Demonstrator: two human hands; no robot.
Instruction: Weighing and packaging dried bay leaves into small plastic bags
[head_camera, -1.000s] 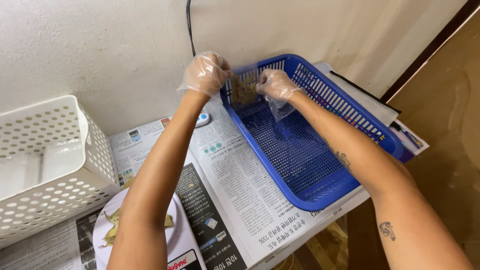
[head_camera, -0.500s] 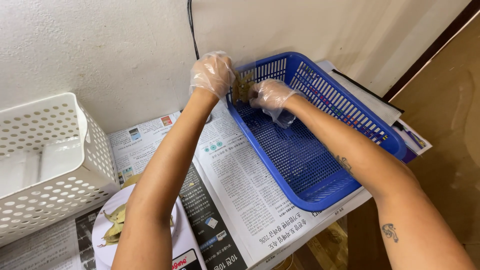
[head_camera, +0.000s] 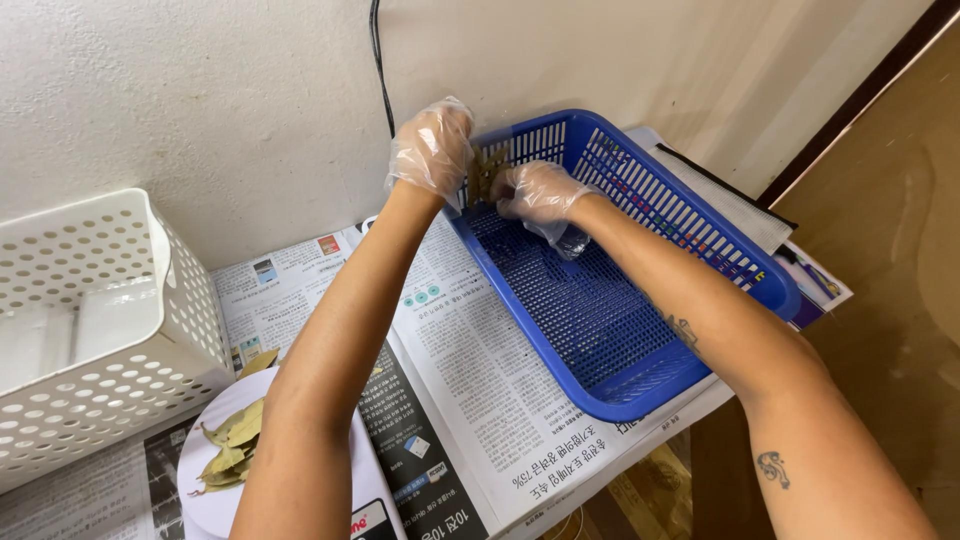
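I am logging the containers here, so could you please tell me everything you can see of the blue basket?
The blue basket is a shallow rectangular tray of what looks like plastic, with a fine mesh floor and slotted walls. It lies on newspaper, its far corner near the wall. Apart from what the hands hold, it looks empty. The left hand and right hand, both in clear gloves, hold a small brownish piece at its far corner.

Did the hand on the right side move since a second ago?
Yes. The right hand slid left along the blue basket's far wall toward its corner, closing in on the left hand around the brown piece.
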